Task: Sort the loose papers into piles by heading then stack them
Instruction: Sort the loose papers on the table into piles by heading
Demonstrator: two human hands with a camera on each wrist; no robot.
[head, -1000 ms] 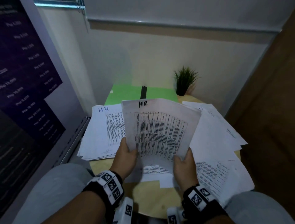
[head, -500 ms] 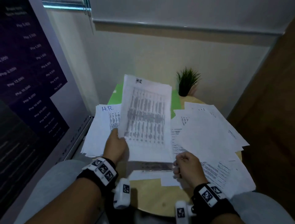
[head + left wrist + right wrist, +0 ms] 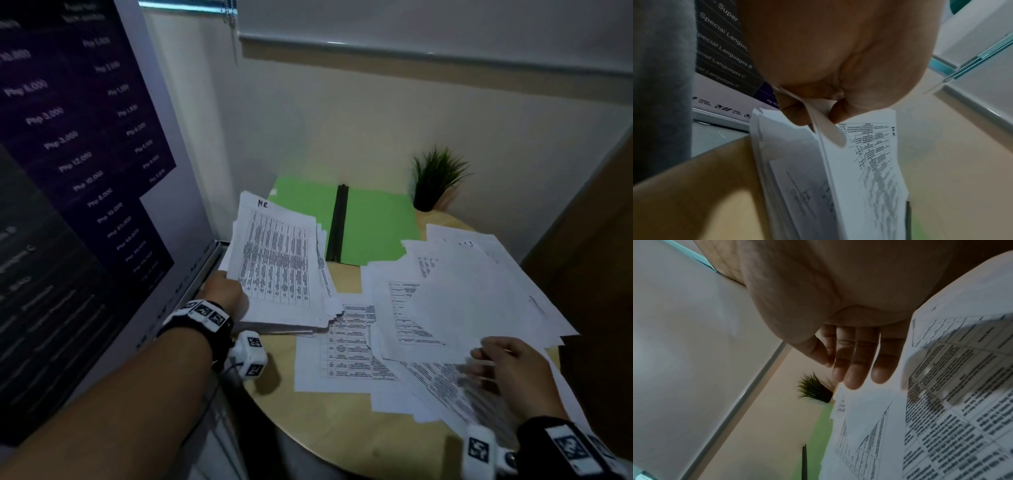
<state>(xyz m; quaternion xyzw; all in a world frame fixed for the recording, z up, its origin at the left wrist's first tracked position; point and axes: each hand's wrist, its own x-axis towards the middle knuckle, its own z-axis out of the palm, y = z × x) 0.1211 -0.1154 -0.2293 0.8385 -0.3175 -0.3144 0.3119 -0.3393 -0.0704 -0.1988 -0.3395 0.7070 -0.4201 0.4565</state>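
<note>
A sheet headed "HR" (image 3: 277, 260) with a printed table lies on top of the HR pile (image 3: 308, 318) at the table's left. My left hand (image 3: 222, 291) pinches that sheet's left edge; in the left wrist view thumb and fingers (image 3: 797, 112) clamp the paper (image 3: 869, 154). Loose papers (image 3: 462, 301) are spread over the right of the table. My right hand (image 3: 503, 363) hovers over them near the front right, blurred. In the right wrist view its fingers (image 3: 855, 366) are straight and hold nothing, with printed sheets (image 3: 951, 418) beside them.
A green folder (image 3: 376, 226) with a black spine lies at the back of the round wooden table (image 3: 342, 428). A small potted plant (image 3: 435, 178) stands behind it by the wall. A large dark poster board (image 3: 75, 171) leans close on the left.
The HR sheet went from both hands in front of me down onto the left pile, carried by the left hand. The right hand let go and moved right over the loose papers.
</note>
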